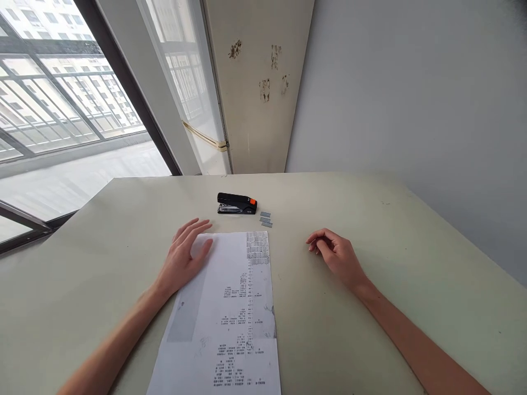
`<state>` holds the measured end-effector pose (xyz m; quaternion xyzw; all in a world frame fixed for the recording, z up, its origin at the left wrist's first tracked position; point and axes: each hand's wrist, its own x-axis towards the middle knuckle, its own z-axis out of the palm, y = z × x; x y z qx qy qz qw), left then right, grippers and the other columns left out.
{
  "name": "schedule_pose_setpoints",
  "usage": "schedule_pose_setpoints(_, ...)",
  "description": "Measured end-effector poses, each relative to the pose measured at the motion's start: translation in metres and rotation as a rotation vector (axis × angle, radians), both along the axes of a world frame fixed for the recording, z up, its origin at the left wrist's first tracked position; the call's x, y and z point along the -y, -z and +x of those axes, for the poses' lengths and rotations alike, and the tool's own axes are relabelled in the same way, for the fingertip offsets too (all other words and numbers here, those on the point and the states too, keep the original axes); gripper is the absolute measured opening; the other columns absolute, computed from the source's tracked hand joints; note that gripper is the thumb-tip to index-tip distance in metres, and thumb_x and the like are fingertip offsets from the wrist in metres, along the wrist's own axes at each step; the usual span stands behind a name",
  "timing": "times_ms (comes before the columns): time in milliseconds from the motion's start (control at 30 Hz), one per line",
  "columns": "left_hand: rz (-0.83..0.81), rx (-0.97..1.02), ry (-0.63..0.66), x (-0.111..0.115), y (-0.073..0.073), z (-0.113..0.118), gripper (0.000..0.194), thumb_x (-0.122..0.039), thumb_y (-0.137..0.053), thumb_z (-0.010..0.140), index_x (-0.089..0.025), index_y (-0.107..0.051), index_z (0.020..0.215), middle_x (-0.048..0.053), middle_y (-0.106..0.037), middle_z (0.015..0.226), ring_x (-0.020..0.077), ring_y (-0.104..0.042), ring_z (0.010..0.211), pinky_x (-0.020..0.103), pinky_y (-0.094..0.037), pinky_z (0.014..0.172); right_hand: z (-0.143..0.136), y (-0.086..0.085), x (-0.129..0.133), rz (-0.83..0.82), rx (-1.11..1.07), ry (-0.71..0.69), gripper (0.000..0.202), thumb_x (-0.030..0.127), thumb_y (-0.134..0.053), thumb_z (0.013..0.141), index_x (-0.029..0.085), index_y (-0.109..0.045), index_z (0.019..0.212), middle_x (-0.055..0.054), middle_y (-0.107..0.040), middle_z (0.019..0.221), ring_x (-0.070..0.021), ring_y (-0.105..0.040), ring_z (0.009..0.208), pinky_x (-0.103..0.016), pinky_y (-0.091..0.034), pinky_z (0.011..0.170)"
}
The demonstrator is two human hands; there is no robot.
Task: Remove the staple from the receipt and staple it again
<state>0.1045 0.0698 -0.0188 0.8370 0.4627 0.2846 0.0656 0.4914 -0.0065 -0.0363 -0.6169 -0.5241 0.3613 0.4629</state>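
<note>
White printed paper [230,318] lies on the table, running out of view at the bottom. Whether it is one sheet or a stack I cannot tell. My left hand [187,252] rests over its upper left corner, fingers spread and holding nothing. To the right of the paper and apart from it, my right hand [334,253] rests on the table with loosely curled fingers, thumb against them, and nothing visible inside. Beyond the paper sits a black stapler [236,204] with an orange patch. Beside it are three small grey strips of staples [265,219].
The pale table [354,208] reaches back to a worn cream cabinet or door panel [255,126] and a grey wall [391,93] on the right. A window [61,82] with a railing outside is at the left.
</note>
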Motion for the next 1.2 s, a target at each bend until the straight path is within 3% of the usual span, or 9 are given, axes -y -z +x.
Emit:
schedule_pose_setpoints(133, 0.136, -0.024, -0.045, -0.014, -0.011, 0.005, 0.036, -0.044, -0.049, 0.108, -0.026, -0.06, 0.137, 0.01, -0.063, 0.144, 0.0323, -0.048, 0.144, 0.057, -0.041, 0.119, 0.0, 0.001, -0.002, 0.002, -0.008, -0.009, 0.022, 0.026, -0.05, 0.092, 0.023, -0.071, 0.087, -0.005, -0.073, 0.086, -0.02, -0.066, 0.08, -0.033, -0.05, 0.072)
schedule_pose_setpoints(367, 0.137, -0.194, 0.065, -0.07, -0.036, 0.033, 0.051, -0.054, -0.043, 0.108, -0.023, -0.049, 0.148, 0.015, -0.052, 0.155, 0.0348, -0.041, 0.146, 0.057, -0.036, 0.12, 0.001, 0.002, -0.004, 0.045, 0.028, -0.042, 0.022, 0.026, -0.048, 0.09, 0.023, -0.07, 0.085, -0.004, -0.072, 0.085, -0.0201, -0.067, 0.079, -0.032, -0.047, 0.067)
schedule_pose_setpoints(533, -0.034, -0.319, 0.091, -0.105, -0.047, 0.055, 0.056, -0.061, -0.045, 0.104, -0.022, -0.057, 0.143, 0.013, -0.066, 0.138, 0.0357, -0.053, 0.135, 0.055, -0.039, 0.116, 0.001, 0.002, -0.006, 0.053, 0.052, -0.053, 0.022, 0.026, -0.048, 0.089, 0.024, -0.07, 0.085, -0.003, -0.07, 0.079, -0.02, -0.065, 0.075, -0.03, -0.042, 0.061)
schedule_pose_setpoints(733, -0.045, -0.365, 0.062, -0.12, -0.048, 0.069, 0.044, -0.057, -0.05, 0.101, -0.023, -0.069, 0.122, 0.011, -0.075, 0.113, 0.0336, -0.069, 0.104, 0.05, -0.05, 0.098, 0.0, -0.001, -0.007, 0.083, 0.02, -0.065, 0.02, 0.026, -0.05, 0.085, 0.023, -0.07, 0.083, -0.002, -0.069, 0.074, -0.0178, -0.061, 0.066, -0.03, -0.042, 0.06)
schedule_pose_setpoints(900, 0.061, -0.314, 0.016, -0.104, -0.058, 0.077, 0.036, -0.048, -0.048, 0.103, -0.022, -0.067, 0.12, 0.011, -0.074, 0.116, 0.0319, -0.068, 0.102, 0.05, -0.049, 0.098, 0.0, -0.001, -0.007, 0.095, -0.047, -0.062, 0.018, 0.026, -0.052, 0.082, 0.023, -0.069, 0.081, -0.002, -0.069, 0.074, -0.0186, -0.063, 0.07, -0.029, -0.043, 0.061)
schedule_pose_setpoints(1033, 0.156, -0.246, 0.011, -0.067, -0.079, 0.095, 0.035, -0.047, -0.047, 0.105, -0.022, -0.064, 0.125, 0.011, -0.072, 0.117, 0.0303, -0.067, 0.103, 0.047, -0.051, 0.094, 0.002, 0.0, -0.009, 0.108, -0.14, -0.035, 0.016, 0.027, -0.053, 0.08, 0.023, -0.069, 0.081, -0.003, -0.073, 0.082, -0.0182, -0.065, 0.073, -0.029, -0.046, 0.064)
schedule_pose_setpoints(1133, 0.233, -0.18, 0.147, -0.027, -0.09, 0.122, 0.034, -0.049, -0.056, 0.104, -0.021, -0.065, 0.121, 0.009, -0.073, 0.107, 0.028, -0.067, 0.098, 0.044, -0.052, 0.092, 0.008, 0.003, -0.014, 0.131, -0.237, 0.038, 0.016, 0.029, -0.054, 0.08, 0.022, -0.067, 0.086, -0.005, -0.074, 0.091, -0.0179, -0.066, 0.077, -0.031, -0.05, 0.071)
schedule_pose_setpoints(1200, 0.221, -0.177, 0.259, 0.0, -0.088, 0.146, 0.029, -0.047, -0.059, 0.103, -0.021, -0.066, 0.116, 0.007, -0.074, 0.101, 0.0257, -0.068, 0.091, 0.043, -0.053, 0.088, 0.015, 0.005, -0.018, 0.14, -0.299, 0.098, 0.018, 0.032, -0.055, 0.08, 0.022, -0.065, 0.09, -0.006, -0.074, 0.093, -0.0187, -0.067, 0.079, -0.032, -0.053, 0.073)
